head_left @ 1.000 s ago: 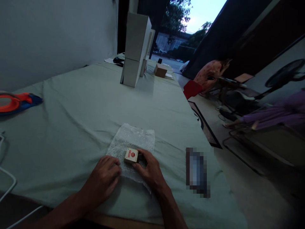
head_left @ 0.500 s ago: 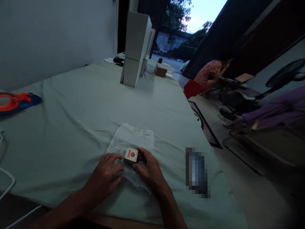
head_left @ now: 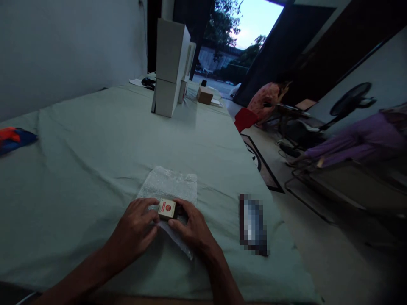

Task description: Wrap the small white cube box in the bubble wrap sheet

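Observation:
A small cream box point(head_left: 167, 208) with a red label and red round mark lies on a sheet of bubble wrap point(head_left: 170, 185). My right hand point(head_left: 191, 224) grips its right side, thumb at the near edge and fingers around the far corner. On the other side, my left hand point(head_left: 136, 222) is curved with its fingers apart, the fingertips right at the box's left edge; whether they touch it is hard to tell. Both hands rest low over the wrap, which partly shows beneath them.
The pale green cloth point(head_left: 117, 165) covers a long table. A pixelated dark object point(head_left: 253, 224) lies at right. Tall white boxes point(head_left: 170, 63) and a brown carton point(head_left: 205, 95) stand farther back. An orange and blue item point(head_left: 15, 140) sits left. Two people are beyond the right edge, near a fan point(head_left: 349, 99).
The camera view has turned slightly right, so the scene sits farther left. My left hand's fingertips are a little nearer the box; my right hand keeps its grip.

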A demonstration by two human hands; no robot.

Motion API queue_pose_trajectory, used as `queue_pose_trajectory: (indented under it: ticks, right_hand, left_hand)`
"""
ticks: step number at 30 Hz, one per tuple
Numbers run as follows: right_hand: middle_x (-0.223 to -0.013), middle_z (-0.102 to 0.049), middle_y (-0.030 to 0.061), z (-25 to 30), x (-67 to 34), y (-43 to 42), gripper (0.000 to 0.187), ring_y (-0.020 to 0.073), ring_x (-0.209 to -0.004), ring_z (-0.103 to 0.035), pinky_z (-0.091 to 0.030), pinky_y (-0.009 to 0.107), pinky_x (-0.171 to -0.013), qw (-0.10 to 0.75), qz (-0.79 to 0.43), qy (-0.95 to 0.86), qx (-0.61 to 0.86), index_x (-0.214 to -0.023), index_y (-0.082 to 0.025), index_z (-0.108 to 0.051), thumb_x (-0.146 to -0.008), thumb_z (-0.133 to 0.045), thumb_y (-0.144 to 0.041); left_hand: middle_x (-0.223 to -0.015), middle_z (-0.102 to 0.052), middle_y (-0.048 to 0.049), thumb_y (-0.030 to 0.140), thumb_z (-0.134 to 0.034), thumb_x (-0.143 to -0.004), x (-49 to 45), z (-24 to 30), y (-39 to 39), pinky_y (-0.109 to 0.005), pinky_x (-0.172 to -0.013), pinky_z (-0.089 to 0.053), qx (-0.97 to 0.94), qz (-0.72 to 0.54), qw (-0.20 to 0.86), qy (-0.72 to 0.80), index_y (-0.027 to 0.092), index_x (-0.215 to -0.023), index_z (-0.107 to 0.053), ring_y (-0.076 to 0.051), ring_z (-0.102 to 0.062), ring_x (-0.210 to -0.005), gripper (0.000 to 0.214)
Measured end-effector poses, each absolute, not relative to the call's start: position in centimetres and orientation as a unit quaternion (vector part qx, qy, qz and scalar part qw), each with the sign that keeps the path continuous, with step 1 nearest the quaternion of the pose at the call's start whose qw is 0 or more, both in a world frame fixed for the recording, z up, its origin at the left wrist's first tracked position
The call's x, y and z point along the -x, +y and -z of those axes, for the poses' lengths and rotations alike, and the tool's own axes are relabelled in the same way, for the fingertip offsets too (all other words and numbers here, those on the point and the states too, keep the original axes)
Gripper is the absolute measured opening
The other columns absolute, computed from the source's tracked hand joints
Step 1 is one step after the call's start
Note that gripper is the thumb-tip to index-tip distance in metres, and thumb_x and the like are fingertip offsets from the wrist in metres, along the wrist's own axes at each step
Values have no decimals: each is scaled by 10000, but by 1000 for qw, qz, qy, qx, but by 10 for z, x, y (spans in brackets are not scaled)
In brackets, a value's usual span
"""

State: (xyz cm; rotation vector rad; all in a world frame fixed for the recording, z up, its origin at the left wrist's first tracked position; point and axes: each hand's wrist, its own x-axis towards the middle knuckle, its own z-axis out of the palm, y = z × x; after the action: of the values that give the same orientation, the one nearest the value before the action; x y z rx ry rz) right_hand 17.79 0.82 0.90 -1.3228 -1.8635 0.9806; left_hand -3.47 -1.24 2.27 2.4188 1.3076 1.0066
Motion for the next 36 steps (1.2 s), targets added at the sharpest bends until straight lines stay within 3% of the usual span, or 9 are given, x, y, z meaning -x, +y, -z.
queue_pose_trajectory:
  ticks: [5, 10, 14, 18, 23, 36]
  right_hand:
    - [-1199, -618, 79, -22, -191, 6, 525, 229, -1053, -589, -465, 357, -915, 340, -485, -669, 449, -1300, -222, -534, -870, -557, -522]
    - [-1282, -576, 85, -31, -203, 6, 771, 277, -1177, -541, -415, 388, -1002, 344, -531, -660, 404, -1308, -233, -522, -707, -652, -697]
    - [-1299, -574, 83, -31, -206, 7, 785, 286, -1206, -530, -394, 402, -1031, 343, -531, -654, 415, -1302, -244, -517, -647, -764, -600]
    - [-1130, -651, 69, -24, -198, 12, 498, 242, -1029, -611, -466, 365, -911, 368, -487, -631, 479, -1137, -225, -594, -705, -756, -413]
    - [-1098, -670, 68, -15, -183, 17, 165, 233, -1040, -617, -468, 330, -895, 424, -473, -610, 474, -792, -205, -607, -748, -694, -339]
    - [-974, -687, 64, -14, -177, 13, 264, 198, -887, -626, -487, 282, -763, 444, -502, -555, 492, -692, -193, -527, -754, -692, -389]
  left_hand:
    - [-1130, -633, -94, 143, -512, -842, 33, -23, -1, -431, -895, -466, -820, -340, 97, 451, 207, -799, -569, -260, -590, -1053, 96]
    - [-1067, -679, -87, 229, -530, -851, 33, -18, 15, -407, -853, -508, -802, -352, 109, 471, 206, -752, -591, -256, -638, -998, 118]
    - [-1052, -706, -83, 233, -531, -841, 27, -16, 20, -409, -856, -522, -780, -363, 141, 489, 204, -756, -605, -255, -659, -993, 117]
    - [-1079, -717, -86, 263, -545, -841, 21, -15, 20, -402, -895, -517, -751, -389, 196, 496, 201, -746, -601, -244, -659, -1033, 127]
    - [-1107, -714, -73, 328, -592, -835, 18, -14, 23, -334, -854, -530, -709, -392, 296, 506, 201, -732, -603, -219, -663, -1024, 164]
    - [-1009, -732, -46, 333, -612, -820, 17, -18, 20, -291, -836, -506, -670, -401, 383, 494, 195, -678, -583, -189, -677, -930, 201]
